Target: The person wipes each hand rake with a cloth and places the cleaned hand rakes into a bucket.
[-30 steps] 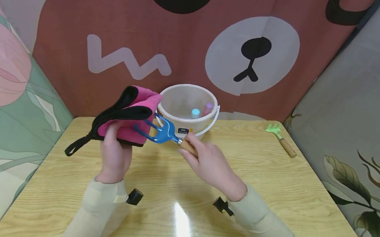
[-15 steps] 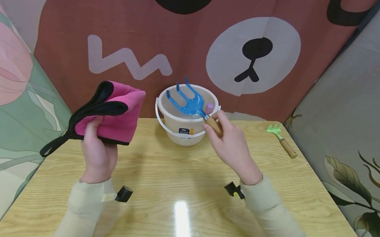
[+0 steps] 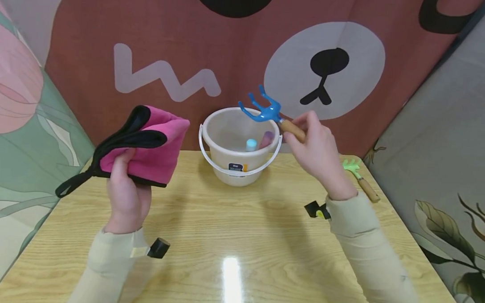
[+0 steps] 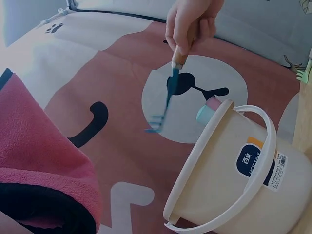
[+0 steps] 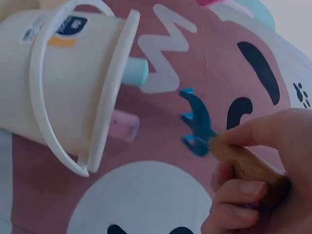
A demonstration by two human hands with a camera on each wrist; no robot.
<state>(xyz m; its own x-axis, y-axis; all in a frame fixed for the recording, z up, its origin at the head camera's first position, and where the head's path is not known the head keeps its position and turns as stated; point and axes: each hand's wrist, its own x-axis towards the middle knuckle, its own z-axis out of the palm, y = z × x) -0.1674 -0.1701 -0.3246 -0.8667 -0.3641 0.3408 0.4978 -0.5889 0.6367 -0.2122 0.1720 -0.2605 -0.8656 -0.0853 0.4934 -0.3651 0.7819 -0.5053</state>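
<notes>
My left hand [image 3: 127, 198] grips a folded pink cloth [image 3: 162, 162] with black edging and a black hanging loop. In my right hand [image 3: 316, 147], the wooden handle of a small blue hand rake [image 3: 269, 112] is pinched between thumb and fingers. The rake's three curved tines point left, above the right rim of a cream bucket [image 3: 222, 159]. Inside the bucket stand a light-blue-ended cylinder [image 3: 251, 145] and a pinkish-purple one [image 3: 266, 140], also seen sticking up past the rim in both wrist views. Their lower parts are hidden.
A small green rake [image 3: 361, 179] with a wooden handle lies on the wooden table [image 3: 208, 221] near its right edge. The bucket's white bail [image 3: 241, 173] hangs down in front. Behind the table is a cloth backdrop [image 3: 88, 97] with a bear face.
My right hand has carried the blue rake away from the cloth, rightward and up over the bucket to its right rim. The left hand has moved left with the cloth.
</notes>
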